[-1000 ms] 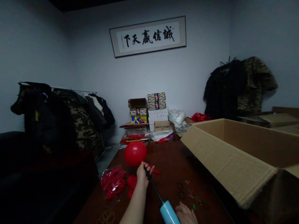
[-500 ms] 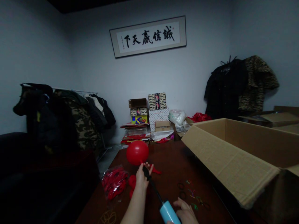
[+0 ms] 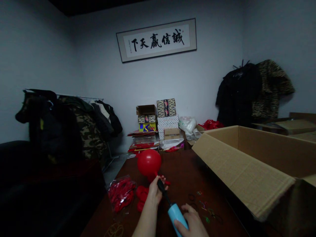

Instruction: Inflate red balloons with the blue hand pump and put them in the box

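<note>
My left hand [image 3: 157,189] pinches the neck of a round, inflated red balloon [image 3: 149,162] against the black nozzle of a hand balloon pump [image 3: 176,215]. The balloon stands out beyond my fingertips. My right hand [image 3: 191,221] is closed around the light-blue barrel of the pump, its thumb on the near side. A short stretch of black shaft shows between nozzle and barrel. Left of my left forearm lies a bunch of red deflated balloons [image 3: 141,196], beside a clear plastic bag of red items [image 3: 122,192].
A large open cardboard box [image 3: 244,164] flanks the brown table [image 3: 182,168] on the right. Several coloured rubber bands [image 3: 203,205] lie near my right hand; tan bands [image 3: 115,229] lie at the front left. Stacked boxes [image 3: 168,123] stand behind the table.
My left hand and the balloon have moved right and slightly nearer. Less black shaft shows between nozzle and barrel. My right hand's fingers have closed further around the barrel.
</note>
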`<state>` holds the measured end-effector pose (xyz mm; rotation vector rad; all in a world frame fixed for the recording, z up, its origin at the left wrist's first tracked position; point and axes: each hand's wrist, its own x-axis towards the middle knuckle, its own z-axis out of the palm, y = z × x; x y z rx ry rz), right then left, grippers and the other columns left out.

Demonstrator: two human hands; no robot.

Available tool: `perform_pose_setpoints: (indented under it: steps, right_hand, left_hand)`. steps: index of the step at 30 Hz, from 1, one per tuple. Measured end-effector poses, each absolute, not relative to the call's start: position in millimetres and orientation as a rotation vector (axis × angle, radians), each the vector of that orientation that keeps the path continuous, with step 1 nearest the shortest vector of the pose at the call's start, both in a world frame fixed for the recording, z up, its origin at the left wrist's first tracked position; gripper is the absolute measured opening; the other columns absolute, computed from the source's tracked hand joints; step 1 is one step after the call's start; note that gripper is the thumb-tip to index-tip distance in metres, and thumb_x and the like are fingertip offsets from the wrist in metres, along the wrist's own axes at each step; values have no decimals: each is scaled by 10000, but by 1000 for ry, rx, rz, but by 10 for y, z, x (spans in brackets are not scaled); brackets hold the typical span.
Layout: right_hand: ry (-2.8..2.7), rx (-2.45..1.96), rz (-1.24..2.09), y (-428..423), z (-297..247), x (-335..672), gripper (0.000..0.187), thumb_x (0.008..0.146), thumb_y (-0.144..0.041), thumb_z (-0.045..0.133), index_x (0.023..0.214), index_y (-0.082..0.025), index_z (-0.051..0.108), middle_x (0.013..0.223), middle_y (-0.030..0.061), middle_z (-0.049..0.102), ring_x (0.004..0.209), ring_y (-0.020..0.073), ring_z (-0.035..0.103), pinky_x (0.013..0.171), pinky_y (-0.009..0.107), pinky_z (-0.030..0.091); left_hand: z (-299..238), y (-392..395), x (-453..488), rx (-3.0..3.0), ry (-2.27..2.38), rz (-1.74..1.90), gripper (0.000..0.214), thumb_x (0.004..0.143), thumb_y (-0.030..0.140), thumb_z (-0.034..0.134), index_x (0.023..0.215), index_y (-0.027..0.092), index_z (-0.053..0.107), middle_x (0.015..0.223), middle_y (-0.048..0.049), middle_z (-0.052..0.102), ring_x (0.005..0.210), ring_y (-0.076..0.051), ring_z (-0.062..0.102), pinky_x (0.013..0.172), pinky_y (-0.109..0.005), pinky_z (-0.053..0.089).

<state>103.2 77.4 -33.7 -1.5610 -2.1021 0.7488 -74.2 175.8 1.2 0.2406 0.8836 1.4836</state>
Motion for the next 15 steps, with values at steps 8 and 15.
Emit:
perform_pose_setpoints:
  steps: [8,15]
  right_hand:
    - [-2019,-1672,631,945,-237,839,509,758,-568,359,915,-159,618,1303,133,446,1289,308,273,1052,528,149]
    - [-2013,-1749,550,862,-303,773,464,721,-533,422,941,-174,617,1299,113,459,1297,290,267,1059,528,138]
  left_hand:
    - [-243,1773,-506,454,918,1521,198,714,339,599,723,182,480,546,8,571,456,-167,583,446,-255,389]
    - [-382,1853,-500,518,909,1690,232,727,342,589,649,191,431,433,62,471,310,-80,413,426,-246,409]
